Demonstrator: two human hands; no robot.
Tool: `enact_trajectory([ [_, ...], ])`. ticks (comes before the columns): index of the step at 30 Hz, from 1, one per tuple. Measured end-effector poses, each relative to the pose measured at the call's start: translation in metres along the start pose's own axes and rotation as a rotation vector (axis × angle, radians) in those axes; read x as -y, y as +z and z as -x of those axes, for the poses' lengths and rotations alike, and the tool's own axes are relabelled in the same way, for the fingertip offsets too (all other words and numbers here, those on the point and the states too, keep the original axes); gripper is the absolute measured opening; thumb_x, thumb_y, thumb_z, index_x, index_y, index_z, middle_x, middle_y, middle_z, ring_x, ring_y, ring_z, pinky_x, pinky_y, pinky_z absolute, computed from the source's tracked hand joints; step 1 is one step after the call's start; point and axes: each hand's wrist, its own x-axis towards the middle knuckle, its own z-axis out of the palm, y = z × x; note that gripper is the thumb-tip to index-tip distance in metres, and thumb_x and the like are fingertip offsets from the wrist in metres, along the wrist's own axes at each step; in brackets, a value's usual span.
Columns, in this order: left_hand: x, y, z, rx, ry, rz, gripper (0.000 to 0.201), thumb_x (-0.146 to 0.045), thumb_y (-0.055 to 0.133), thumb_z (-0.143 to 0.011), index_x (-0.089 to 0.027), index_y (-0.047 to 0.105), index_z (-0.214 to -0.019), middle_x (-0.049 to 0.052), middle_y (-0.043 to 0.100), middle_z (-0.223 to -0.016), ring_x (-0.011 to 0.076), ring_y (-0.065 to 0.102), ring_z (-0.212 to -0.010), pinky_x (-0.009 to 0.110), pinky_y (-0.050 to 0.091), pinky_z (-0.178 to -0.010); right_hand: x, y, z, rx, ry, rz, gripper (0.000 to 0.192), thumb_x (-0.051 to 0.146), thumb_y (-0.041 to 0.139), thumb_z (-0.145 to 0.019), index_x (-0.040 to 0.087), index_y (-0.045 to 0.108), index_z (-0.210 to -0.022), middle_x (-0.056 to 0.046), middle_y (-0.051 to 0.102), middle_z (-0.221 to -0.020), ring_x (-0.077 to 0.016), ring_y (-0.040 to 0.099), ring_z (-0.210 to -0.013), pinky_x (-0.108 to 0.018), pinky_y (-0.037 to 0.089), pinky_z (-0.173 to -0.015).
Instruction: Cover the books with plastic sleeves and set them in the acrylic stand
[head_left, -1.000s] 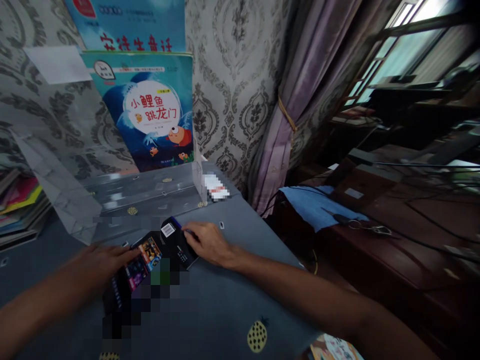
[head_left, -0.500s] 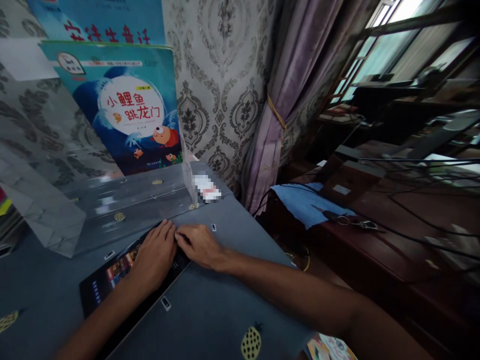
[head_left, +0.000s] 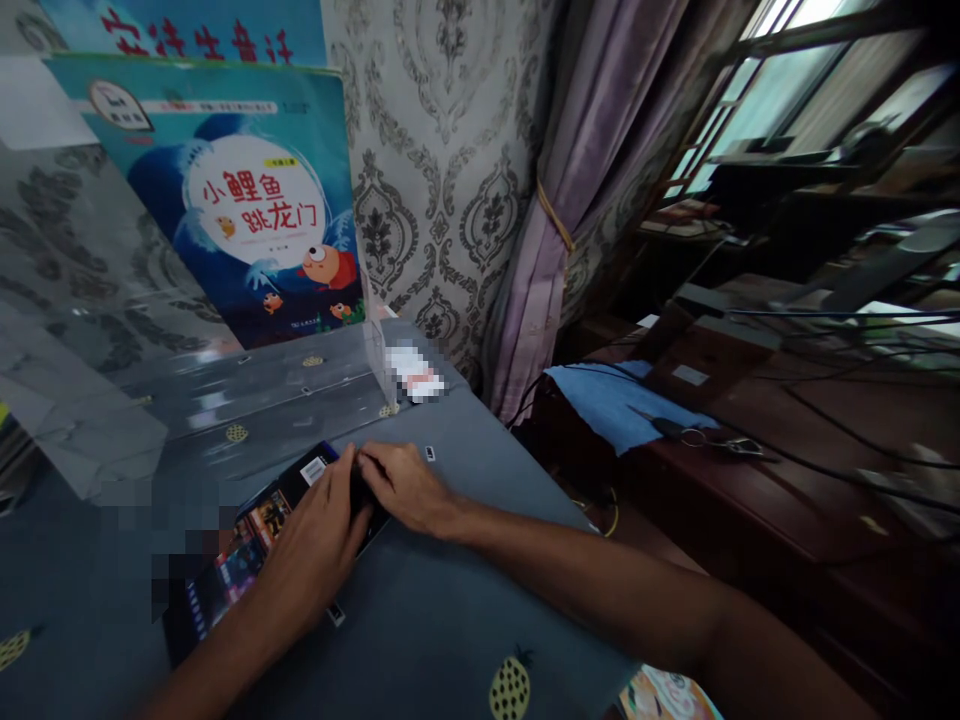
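A dark book (head_left: 311, 470) with colour pictures and a barcode on its upper face lies slanted on the grey-blue tablecloth (head_left: 427, 620). My left hand (head_left: 319, 535) rests across it, fingers stretched toward the far right end and thumb apart from them. Beside those fingertips, my right hand (head_left: 405, 488) is closed in a pinch at the book's right-hand edge. The pinched part is mostly hidden by the fingers. My left forearm covers much of the book's near side.
A clear stand (head_left: 379, 365) behind holds an upright blue picture book (head_left: 262, 215). Right of the table, a dark red surface (head_left: 780, 500) carries a blue cloth (head_left: 622, 405), scissors (head_left: 697, 435) and cables. A purple curtain (head_left: 555, 200) hangs by the patterned wall.
My left hand has shifted and its thumb has spread from the fingers, baring the barcode and more of the pictures. My right hand stays at the book's edge. The view has shifted slightly.
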Motion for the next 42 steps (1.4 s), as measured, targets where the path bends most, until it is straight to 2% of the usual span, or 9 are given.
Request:
enact_trajectory([
  [3,-0.010,-0.005,0.006,0.034,-0.045,0.086,0.067,-0.028,0.043,-0.101,-0.025,0.010,-0.159,0.018,0.054,-0.146,0.0285,0.060,-0.131,0.048,0.057,-0.102,-0.001,0.000,-0.001,-0.003,0.005,-0.019,0.023,0.018,0.048,-0.100,0.017,0.064,-0.084,-0.002,0.069,-0.078,-0.0137,0.059,-0.070,-0.025,0.040,-0.068],
  [6,-0.018,-0.009,0.014,0.069,-0.045,0.115,0.069,-0.026,0.043,-0.100,-0.026,0.009,-0.160,0.017,0.053,-0.148,0.0286,0.058,-0.132,0.048,0.057,-0.101,-0.004,0.001,-0.001,-0.027,-0.001,-0.068,0.020,0.017,0.047,-0.100,0.018,0.068,-0.098,-0.003,0.073,-0.091,-0.0151,0.065,-0.083,-0.026,0.045,-0.078],
  [10,-0.021,-0.008,0.024,0.097,-0.018,0.041,0.073,-0.024,0.046,-0.098,-0.025,0.007,-0.160,0.017,0.058,-0.142,0.0293,0.064,-0.125,0.047,0.060,-0.096,-0.007,0.002,-0.002,-0.010,-0.054,-0.159,0.025,0.017,0.047,-0.101,0.019,0.066,-0.117,-0.004,0.074,-0.103,-0.0169,0.066,-0.099,-0.030,0.048,-0.090],
  [13,-0.020,-0.004,0.029,0.058,0.000,-0.077,0.065,-0.023,0.044,-0.098,-0.020,0.017,-0.158,0.018,0.063,-0.134,0.0310,0.068,-0.116,0.049,0.061,-0.090,-0.007,0.002,-0.001,0.017,-0.081,-0.203,0.027,0.016,0.046,-0.101,0.019,0.065,-0.120,-0.004,0.076,-0.100,-0.0173,0.067,-0.100,-0.032,0.048,-0.093],
  [17,-0.020,-0.001,0.029,-0.017,0.048,-0.233,0.045,-0.022,0.039,-0.100,-0.016,0.040,-0.144,0.017,0.066,-0.128,0.0301,0.069,-0.109,0.049,0.060,-0.090,-0.004,0.001,-0.001,0.054,-0.050,-0.219,0.026,0.016,0.047,-0.100,0.018,0.067,-0.116,-0.003,0.076,-0.095,-0.0162,0.069,-0.093,-0.031,0.048,-0.092],
  [21,-0.021,-0.004,0.026,-0.005,0.082,-0.360,0.026,-0.023,0.040,-0.101,-0.014,0.060,-0.116,0.015,0.071,-0.114,0.0292,0.070,-0.102,0.048,0.060,-0.085,-0.002,0.001,-0.002,0.054,-0.022,-0.218,0.023,0.017,0.047,-0.101,0.016,0.069,-0.106,-0.004,0.077,-0.091,-0.0161,0.070,-0.089,-0.028,0.048,-0.085],
  [25,-0.017,-0.005,0.026,0.034,0.180,-0.480,0.028,-0.021,0.041,-0.101,-0.010,0.063,-0.115,0.017,0.072,-0.113,0.0292,0.069,-0.103,0.045,0.061,-0.084,-0.002,0.002,-0.003,0.034,-0.026,-0.227,0.024,0.018,0.047,-0.101,0.016,0.070,-0.093,-0.004,0.077,-0.086,-0.0154,0.070,-0.083,-0.026,0.047,-0.076],
  [31,-0.017,-0.003,0.027,0.014,0.278,-0.603,0.029,-0.013,0.043,-0.100,-0.005,0.067,-0.113,0.022,0.073,-0.114,0.0297,0.070,-0.104,0.040,0.061,-0.082,-0.004,0.002,-0.003,0.034,-0.025,-0.233,0.028,0.022,0.047,-0.101,0.017,0.067,-0.083,-0.003,0.077,-0.082,-0.0132,0.067,-0.072,-0.024,0.044,-0.068],
  [42,-0.027,-0.022,0.016,0.095,0.154,-0.470,0.029,-0.006,0.042,-0.096,-0.007,0.068,-0.108,0.017,0.076,-0.107,0.0269,0.071,-0.097,0.037,0.062,-0.073,-0.007,0.003,-0.007,0.029,0.073,-0.312,0.027,0.022,0.049,-0.101,0.015,0.070,-0.085,-0.001,0.073,-0.071,-0.0121,0.064,-0.066,-0.023,0.042,-0.065],
])
